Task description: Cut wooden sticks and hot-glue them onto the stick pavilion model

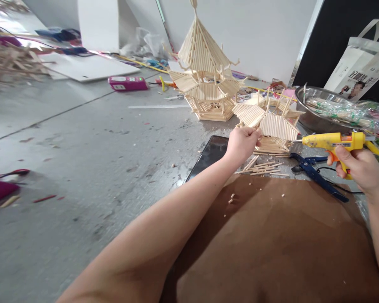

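My left hand (241, 143) is closed on the edge of a small roof section of wooden sticks (268, 124), holding it just above the grey floor. My right hand (360, 166) grips a yellow hot glue gun (333, 142), with its nozzle pointing left at the right side of that stick section. Loose sticks (265, 167) lie under the piece. A tall finished stick pagoda (205, 71) stands behind it.
A dark phone or tablet (210, 153) lies flat by my left wrist. Blue pliers (312, 170) lie beside the sticks. A metal bowl (318, 122) with bagged sticks and a white tote bag (360, 67) sit at the right. A pink box (128, 83) lies farther back.
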`<state>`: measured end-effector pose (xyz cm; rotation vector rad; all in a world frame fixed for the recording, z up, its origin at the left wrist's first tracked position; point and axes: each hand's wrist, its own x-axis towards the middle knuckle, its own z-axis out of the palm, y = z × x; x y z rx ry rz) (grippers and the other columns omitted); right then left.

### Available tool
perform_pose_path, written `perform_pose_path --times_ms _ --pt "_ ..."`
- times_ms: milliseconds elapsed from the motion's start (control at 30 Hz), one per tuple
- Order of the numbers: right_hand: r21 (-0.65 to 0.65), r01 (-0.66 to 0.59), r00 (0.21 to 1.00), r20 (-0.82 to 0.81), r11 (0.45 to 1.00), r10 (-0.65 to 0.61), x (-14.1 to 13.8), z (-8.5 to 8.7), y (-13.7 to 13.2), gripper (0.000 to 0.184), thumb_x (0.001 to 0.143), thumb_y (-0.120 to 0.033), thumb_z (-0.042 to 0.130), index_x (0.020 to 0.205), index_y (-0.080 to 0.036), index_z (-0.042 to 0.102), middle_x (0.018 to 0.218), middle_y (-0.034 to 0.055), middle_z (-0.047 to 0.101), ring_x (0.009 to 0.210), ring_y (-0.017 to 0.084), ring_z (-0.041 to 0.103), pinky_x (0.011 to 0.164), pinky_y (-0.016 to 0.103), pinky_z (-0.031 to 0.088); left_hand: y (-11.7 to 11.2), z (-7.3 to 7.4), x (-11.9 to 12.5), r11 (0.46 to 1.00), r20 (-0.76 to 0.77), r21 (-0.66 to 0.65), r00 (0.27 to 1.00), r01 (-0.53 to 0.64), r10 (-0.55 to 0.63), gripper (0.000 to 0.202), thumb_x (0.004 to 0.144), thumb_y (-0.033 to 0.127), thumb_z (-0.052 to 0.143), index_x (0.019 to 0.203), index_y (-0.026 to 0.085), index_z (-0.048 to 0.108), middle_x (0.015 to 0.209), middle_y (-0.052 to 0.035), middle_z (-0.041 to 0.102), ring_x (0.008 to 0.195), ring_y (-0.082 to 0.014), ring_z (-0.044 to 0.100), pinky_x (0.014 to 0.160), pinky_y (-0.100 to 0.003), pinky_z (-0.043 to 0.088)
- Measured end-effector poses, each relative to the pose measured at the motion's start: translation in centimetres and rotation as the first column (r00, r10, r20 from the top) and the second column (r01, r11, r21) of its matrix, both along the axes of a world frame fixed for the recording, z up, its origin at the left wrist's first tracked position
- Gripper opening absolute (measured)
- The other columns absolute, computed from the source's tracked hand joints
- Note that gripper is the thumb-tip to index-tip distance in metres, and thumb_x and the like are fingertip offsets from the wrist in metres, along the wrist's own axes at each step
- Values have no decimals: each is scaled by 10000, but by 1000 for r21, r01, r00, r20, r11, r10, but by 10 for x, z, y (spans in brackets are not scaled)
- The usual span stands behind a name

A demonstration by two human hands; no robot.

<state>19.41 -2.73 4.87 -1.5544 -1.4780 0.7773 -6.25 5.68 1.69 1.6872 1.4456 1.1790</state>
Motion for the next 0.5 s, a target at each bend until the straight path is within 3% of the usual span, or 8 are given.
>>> perform_pose_path --times_ms 200,367,500 --pt "-10 6 1000 11 1000 -6 2 0 0 275 725 -502 534 853 -261 563 596 -8 550 343 86 401 315 244 287 -1 1 -1 1000 39 -19 999 6 -6 347 722 366 456 465 158 557 331 41 337 379 -75 325 466 -247 274" --pt "-4 10 1000 9 1000 -10 1 0 -1 266 723 -510 529 804 -259 564 624 -7 551 347 84 400 314 243 287 -1 1 -4 998 81 -47 996 43 -39 252 667 286 462 473 156 558 356 26 406 372 -70 329 451 -249 267" --pt "0 6 1000 5 1000 -6 2 -1 -1 252 728 -497 531 808 -260 563 658 -10 550 352 77 401 320 240 296 -1 -1 -5 998 55 -35 997 48 -46 253 672 289 461 481 161 566 311 43 333 360 -70 312 441 -243 260"
